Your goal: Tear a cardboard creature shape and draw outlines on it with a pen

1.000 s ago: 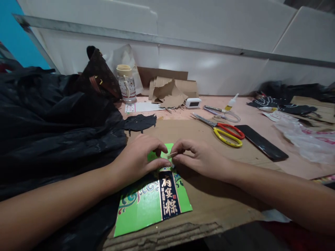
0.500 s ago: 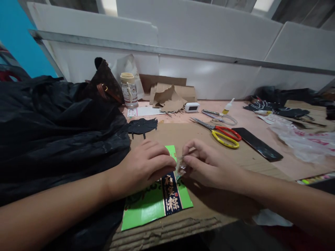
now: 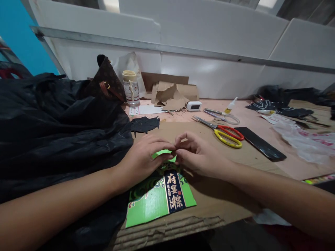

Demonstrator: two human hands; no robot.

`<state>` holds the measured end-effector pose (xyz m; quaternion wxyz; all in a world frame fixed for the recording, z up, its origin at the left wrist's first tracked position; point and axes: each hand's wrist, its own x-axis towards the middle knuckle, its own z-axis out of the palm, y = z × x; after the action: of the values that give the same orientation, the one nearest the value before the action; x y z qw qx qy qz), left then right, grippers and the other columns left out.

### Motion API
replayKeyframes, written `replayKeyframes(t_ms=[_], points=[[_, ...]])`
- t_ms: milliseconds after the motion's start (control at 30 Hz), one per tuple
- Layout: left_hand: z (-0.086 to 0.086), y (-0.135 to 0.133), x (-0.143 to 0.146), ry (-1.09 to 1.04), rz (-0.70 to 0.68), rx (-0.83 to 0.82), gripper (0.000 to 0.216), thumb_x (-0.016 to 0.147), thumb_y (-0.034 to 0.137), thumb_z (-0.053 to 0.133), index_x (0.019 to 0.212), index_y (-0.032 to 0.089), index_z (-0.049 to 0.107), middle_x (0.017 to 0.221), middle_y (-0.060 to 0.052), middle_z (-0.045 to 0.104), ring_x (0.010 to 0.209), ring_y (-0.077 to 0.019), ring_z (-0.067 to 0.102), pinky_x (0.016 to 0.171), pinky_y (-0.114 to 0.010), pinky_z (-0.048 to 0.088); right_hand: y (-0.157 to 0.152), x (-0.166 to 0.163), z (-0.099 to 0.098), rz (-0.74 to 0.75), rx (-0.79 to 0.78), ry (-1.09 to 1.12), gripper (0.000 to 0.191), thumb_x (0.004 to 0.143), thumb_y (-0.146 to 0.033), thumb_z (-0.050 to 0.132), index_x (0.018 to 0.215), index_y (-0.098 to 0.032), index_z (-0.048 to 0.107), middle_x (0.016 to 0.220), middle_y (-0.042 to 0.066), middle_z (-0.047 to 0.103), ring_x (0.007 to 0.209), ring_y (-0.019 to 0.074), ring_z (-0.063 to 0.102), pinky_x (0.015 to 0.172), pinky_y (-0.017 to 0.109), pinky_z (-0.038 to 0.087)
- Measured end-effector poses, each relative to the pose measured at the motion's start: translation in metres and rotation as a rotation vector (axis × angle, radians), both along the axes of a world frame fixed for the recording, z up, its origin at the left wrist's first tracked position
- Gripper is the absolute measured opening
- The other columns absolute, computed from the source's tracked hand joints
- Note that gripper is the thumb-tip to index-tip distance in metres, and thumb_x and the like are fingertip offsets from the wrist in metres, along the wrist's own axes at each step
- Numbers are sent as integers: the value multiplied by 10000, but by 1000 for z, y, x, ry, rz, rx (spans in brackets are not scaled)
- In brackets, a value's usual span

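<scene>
A green printed card (image 3: 154, 204) with a dark label of gold characters lies on a brown cardboard sheet (image 3: 209, 195) in front of me. My left hand (image 3: 142, 158) rests on the card's far end, fingers curled and pressing down. My right hand (image 3: 200, 155) meets it from the right, thumb and fingertips pinched together at the card's top edge. What the pinch holds is hidden by the fingers.
Red-and-yellow scissors (image 3: 225, 134) and a black phone (image 3: 263, 146) lie to the right. A black plastic bag (image 3: 57, 125) fills the left. At the back stand a brown handbag (image 3: 108, 82), a jar (image 3: 131, 89), torn cardboard (image 3: 172, 94), a white device (image 3: 194, 105) and a glue bottle (image 3: 231, 104).
My right hand's pinch has moved up to the card's far edge, touching my left fingertips. The small clear scrap seen between the fingers half a second ago no longer shows.
</scene>
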<state>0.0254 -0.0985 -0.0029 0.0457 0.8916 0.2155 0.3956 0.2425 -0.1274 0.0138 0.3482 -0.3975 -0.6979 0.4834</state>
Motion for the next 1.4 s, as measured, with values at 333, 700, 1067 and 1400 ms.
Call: replayKeyframes(t_ms=[333, 700, 1067, 1400], points=[[8, -13, 0, -26, -11, -54, 119, 1009, 239, 626, 899, 216, 664, 829, 18, 756, 775, -141, 693, 771, -271, 513, -4, 12, 3, 16, 676, -563, 234, 1047, -289, 515, 1099, -203, 727, 971, 49, 784, 827, 172, 696, 726, 283, 473], [5, -16, 0, -30, -92, 99, 224, 1042, 144, 536, 1214, 230, 653, 1026, -5, 805, 925, -127, 743, 884, -263, 550, -12, 15, 1, -60, 852, -589, 203, 951, -118, 586, 1082, -209, 710, 981, 29, 784, 822, 172, 699, 718, 276, 493], [2, -19, 8, -17, -35, 190, 244, 990, 126, 598, 1224, 170, 655, 1047, -22, 810, 910, -135, 759, 867, -267, 534, -22, 31, 10, -81, 1081, -787, 164, 974, -110, 536, 888, -181, 655, 773, 41, 682, 690, 185, 607, 629, 306, 406], [15, -7, -10, 29, 79, 155, 176, 959, 154, 555, 1063, 190, 693, 798, 5, 748, 693, -157, 695, 685, -296, 492, -97, 99, 18, 244, 642, -715, 497, 934, -77, 514, 1345, -344, 600, 1043, -3, 805, 857, 163, 776, 733, 212, 624]])
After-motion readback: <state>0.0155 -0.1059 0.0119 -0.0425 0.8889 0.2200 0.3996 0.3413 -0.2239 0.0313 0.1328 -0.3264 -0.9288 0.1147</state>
